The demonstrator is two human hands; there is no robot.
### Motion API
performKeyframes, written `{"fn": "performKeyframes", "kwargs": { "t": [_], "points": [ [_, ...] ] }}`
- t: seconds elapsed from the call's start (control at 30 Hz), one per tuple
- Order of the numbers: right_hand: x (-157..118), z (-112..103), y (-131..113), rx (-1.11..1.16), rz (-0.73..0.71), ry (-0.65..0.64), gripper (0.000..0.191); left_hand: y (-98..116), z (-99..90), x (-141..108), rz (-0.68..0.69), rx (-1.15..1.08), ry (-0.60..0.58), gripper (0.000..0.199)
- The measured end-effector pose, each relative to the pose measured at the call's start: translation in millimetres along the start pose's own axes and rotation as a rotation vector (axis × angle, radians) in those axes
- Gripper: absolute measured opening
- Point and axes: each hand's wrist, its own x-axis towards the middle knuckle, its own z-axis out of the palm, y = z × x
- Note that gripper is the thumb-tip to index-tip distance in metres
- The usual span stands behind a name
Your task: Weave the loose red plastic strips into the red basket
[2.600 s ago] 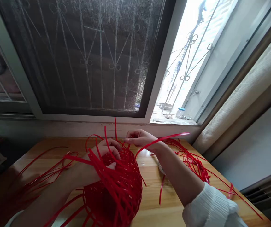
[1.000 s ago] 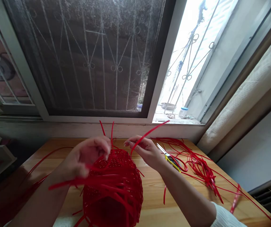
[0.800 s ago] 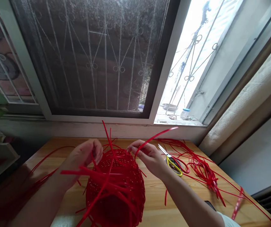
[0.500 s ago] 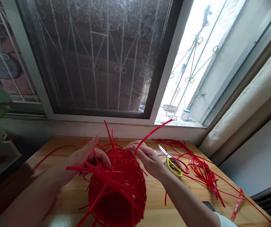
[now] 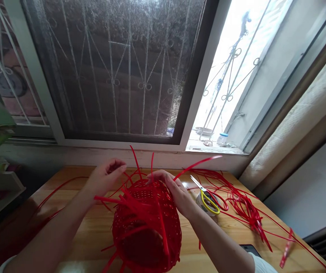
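Observation:
A red woven basket [image 5: 147, 227] lies tilted on the table with its opening towards me, long loose strips sticking out from it all round. My right hand [image 5: 177, 189] grips its far right side, fingers over the upper edge and thumb nearer to me. One red strip [image 5: 197, 166] rises past the back of that hand to the right. My left hand [image 5: 110, 172] is raised off the basket's upper left, fingers curled in and thumb close to them. Loose strip ends lie just below its fingertips; whether one is pinched there is hidden.
Scissors [image 5: 208, 199] with yellow and red handles rest on a round roll [image 5: 201, 203] right of the basket. A tangled bundle of red strips [image 5: 248, 210] spreads along the right of the wooden table [image 5: 94, 239]. A phone [image 5: 249, 249] lies near the right forearm; a window [image 5: 128, 94] rises behind.
My left hand has come out from among the strips and moved up, its fingers curling. The basket has shifted slightly right and turned. My right hand stays on its edge.

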Motion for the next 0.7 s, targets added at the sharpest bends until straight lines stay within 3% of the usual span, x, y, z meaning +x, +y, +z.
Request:
{"fn": "performKeyframes", "kwargs": {
  "t": [0.07,0.13,0.3,0.43,0.53,0.6,0.7],
  "points": [
    [-1,-4,0,0.008,-0.014,0.001,0.040,-13,8.6,3,0.011,-0.049,0.016,0.043],
    [0,-8,0,-0.030,-0.036,-0.019,0.036,-25,17.9,2,0.008,-0.124,-0.061,0.044],
    [4,-16,6,-0.082,-0.008,-0.069,0.045,-39,28.2,-3,0.165,-0.214,-0.144,0.030],
    [5,-19,9,-0.021,0.067,-0.151,0.051,-43,27.6,-3,0.067,-0.358,-0.227,0.051],
    [0,-30,5,-0.050,0.038,-0.218,0.058,-48,29.2,-1,-0.001,-0.424,0.011,0.073],
    [-7,-42,1,-0.100,0.022,-0.223,0.059,-52,30.9,-1,-0.061,-0.434,0.145,0.073],
    [-21,-59,4,-0.089,0.015,-0.083,0.044,-52,32.9,-4,-0.105,-0.552,0.118,0.070]
  ]
}}
